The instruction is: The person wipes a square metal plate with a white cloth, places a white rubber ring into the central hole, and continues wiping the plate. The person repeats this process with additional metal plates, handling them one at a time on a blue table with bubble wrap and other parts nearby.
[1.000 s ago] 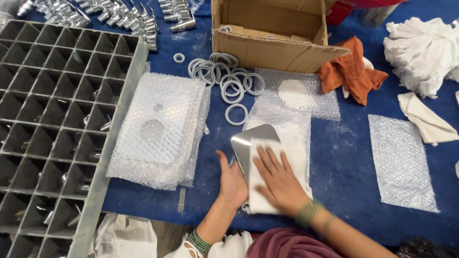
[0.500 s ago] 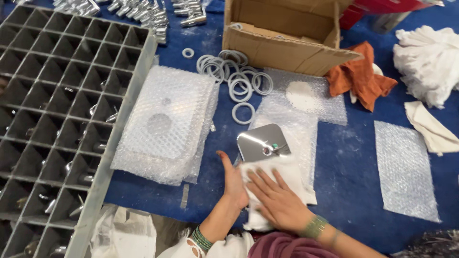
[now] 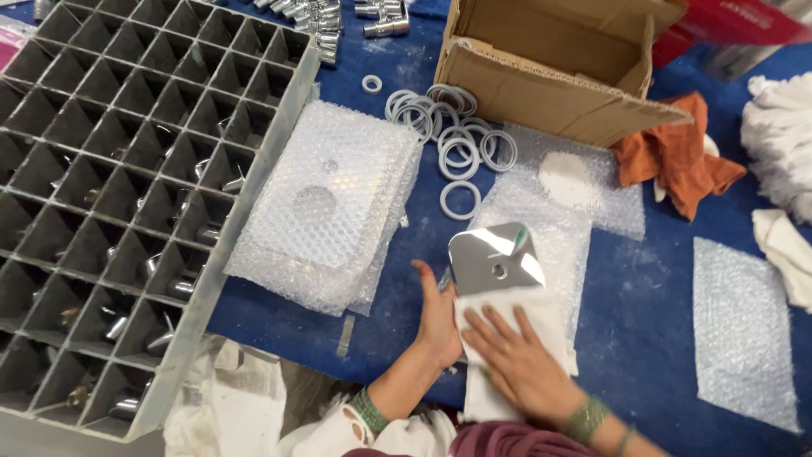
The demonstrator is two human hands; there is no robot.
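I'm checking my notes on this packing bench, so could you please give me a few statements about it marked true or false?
1. The right hand lies flat on a white cloth. True.
2. The shiny metal plate sits inside the cardboard box. False: it lies on bubble wrap near the hands.
3. The left hand rests at the cloth's left edge. True.
4. The white rings are stacked in the divider tray. False: they lie loose on the blue table cover.
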